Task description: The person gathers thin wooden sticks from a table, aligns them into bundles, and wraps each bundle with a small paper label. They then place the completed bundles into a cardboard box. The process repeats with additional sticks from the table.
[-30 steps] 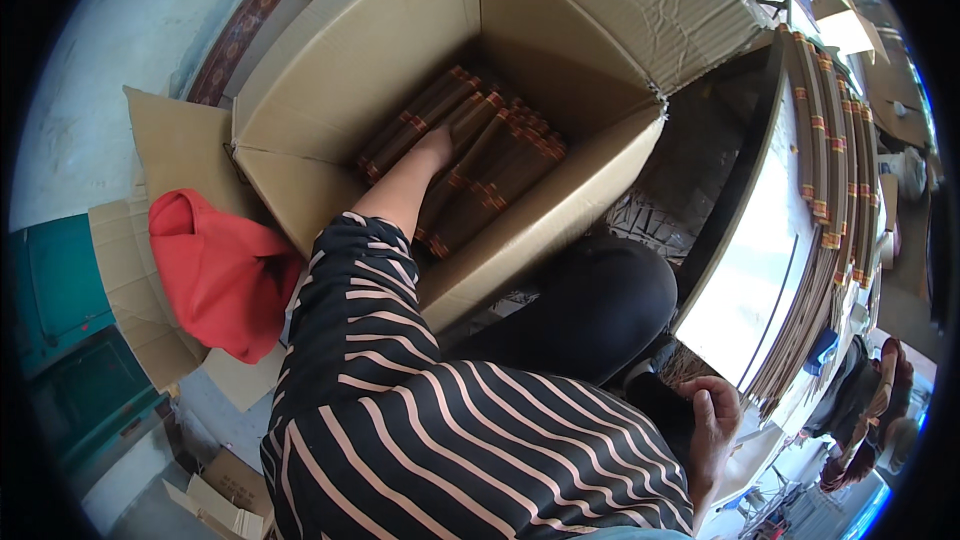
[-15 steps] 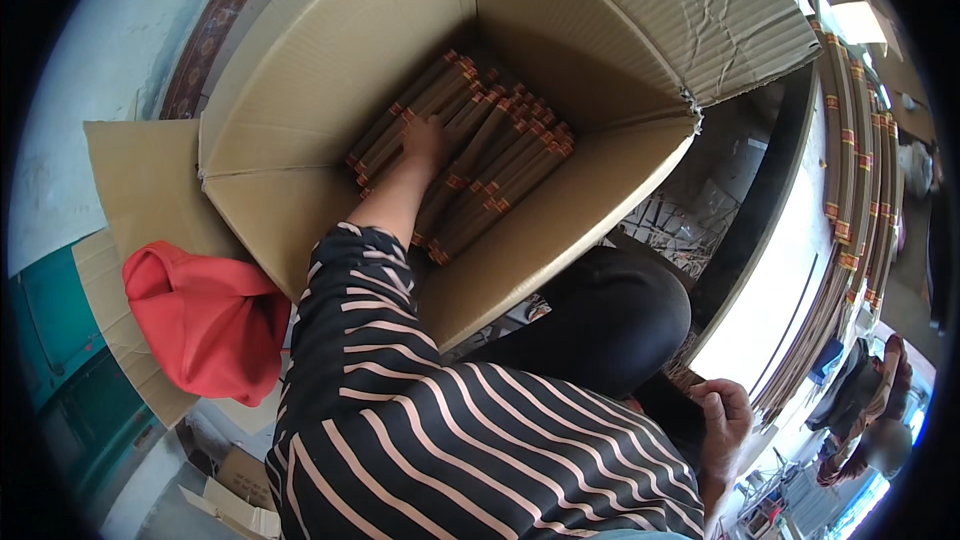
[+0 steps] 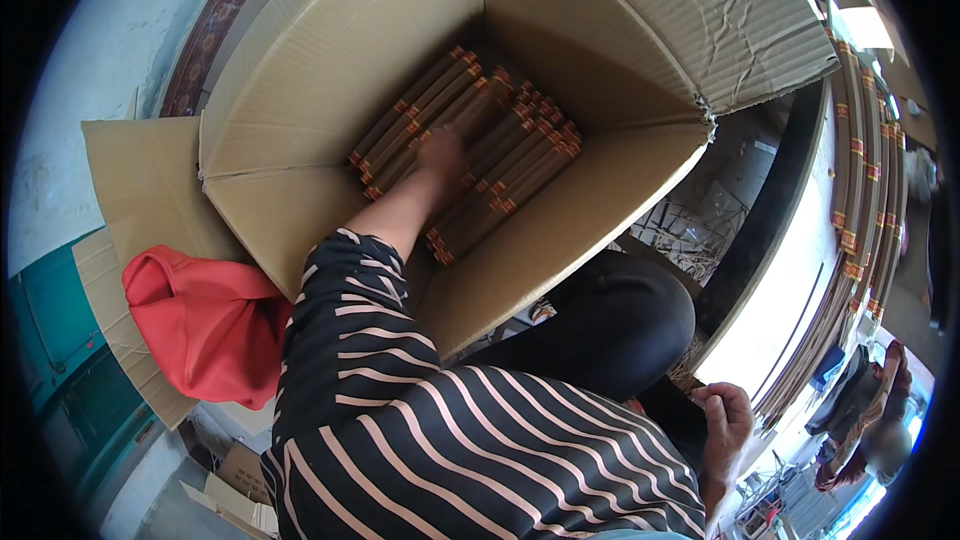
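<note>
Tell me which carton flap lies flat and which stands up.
The left flap of the carton lies flat beside the red cloth; the right flap angles upward, creased.

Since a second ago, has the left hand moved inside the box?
Yes. The left hand has slid farther across the brown packets, toward the far wall of the cardboard box, and now rests flat on them.

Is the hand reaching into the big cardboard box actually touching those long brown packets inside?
Touching. The head view shows the left hand lying flat on the brown packets stacked in the cardboard box, with no gap between them.
</note>
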Demonstrator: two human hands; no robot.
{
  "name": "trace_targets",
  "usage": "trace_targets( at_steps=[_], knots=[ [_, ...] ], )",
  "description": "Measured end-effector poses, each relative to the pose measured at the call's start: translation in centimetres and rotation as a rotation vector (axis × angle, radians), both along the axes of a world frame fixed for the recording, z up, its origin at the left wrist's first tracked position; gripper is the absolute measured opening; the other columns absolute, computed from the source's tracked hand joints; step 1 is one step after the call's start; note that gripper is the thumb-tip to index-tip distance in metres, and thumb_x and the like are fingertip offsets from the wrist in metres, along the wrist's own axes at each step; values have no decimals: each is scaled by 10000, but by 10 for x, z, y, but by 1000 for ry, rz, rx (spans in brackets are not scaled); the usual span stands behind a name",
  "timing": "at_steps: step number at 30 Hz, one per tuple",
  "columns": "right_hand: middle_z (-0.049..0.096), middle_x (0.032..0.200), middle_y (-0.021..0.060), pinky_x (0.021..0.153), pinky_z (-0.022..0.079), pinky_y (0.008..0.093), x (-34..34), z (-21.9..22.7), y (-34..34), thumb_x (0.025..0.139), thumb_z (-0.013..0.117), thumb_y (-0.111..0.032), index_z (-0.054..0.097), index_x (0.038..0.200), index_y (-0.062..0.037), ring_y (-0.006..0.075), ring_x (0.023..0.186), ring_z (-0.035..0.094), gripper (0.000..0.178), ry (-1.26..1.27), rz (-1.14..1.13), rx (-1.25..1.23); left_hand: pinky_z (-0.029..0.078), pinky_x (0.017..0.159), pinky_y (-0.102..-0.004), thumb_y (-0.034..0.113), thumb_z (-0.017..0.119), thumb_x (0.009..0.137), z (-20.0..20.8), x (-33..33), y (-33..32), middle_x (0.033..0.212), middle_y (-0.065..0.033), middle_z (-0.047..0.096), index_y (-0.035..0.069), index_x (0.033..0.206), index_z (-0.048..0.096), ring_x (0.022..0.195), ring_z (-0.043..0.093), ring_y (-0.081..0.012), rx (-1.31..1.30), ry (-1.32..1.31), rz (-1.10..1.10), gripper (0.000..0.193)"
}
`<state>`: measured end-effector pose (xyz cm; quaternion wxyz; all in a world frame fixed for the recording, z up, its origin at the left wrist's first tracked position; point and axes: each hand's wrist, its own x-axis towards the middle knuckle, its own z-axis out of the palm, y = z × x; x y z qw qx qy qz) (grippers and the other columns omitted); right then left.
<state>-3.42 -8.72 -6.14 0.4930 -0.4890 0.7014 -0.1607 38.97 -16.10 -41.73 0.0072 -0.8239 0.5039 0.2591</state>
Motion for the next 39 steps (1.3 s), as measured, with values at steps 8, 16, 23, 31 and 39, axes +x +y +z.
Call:
trace_targets(
  at_steps=[8,16,23,31,39],
  knots=[
    [625,882,70,700,423,209,3,-7,-4,881,582,-151,570,976,12,88,769,541,189,22,31,27,441,842,-503,140,493,866,1,81,-21,1059,-182,544,78,1027,454,1022,525,-351,-78,-137,92,177],
    [622,887,67,692,421,206,0,-6,-8,881,578,-144,566,983,12,84,764,536,187,39,-24,75,176,1024,-617,610,483,805,-10,70,14,1505,-112,-33,252,1446,44,1367,89,-351,332,86,406,856],
    [619,878,64,734,429,219,-5,-8,-9,881,586,-156,565,971,9,98,802,554,189,51,0,27,278,1016,-510,495,447,851,-103,64,39,1401,-193,250,112,1356,291,1271,279,-407,314,-182,42,652],
    [618,885,67,765,434,226,-13,-14,-6,887,573,-136,566,977,10,109,819,562,172,-20,-24,-9,420,911,-466,298,591,794,-41,5,28,1124,-228,517,-49,1104,484,1119,453,-390,50,-199,-114,477],
    [615,883,65,769,428,222,-16,-14,-5,885,572,-129,564,980,12,106,819,556,170,-8,-39,3,507,793,-416,274,579,815,-34,42,17,1077,-181,505,-31,1116,464,1035,499,-337,76,-350,-51,444]
  ],
)
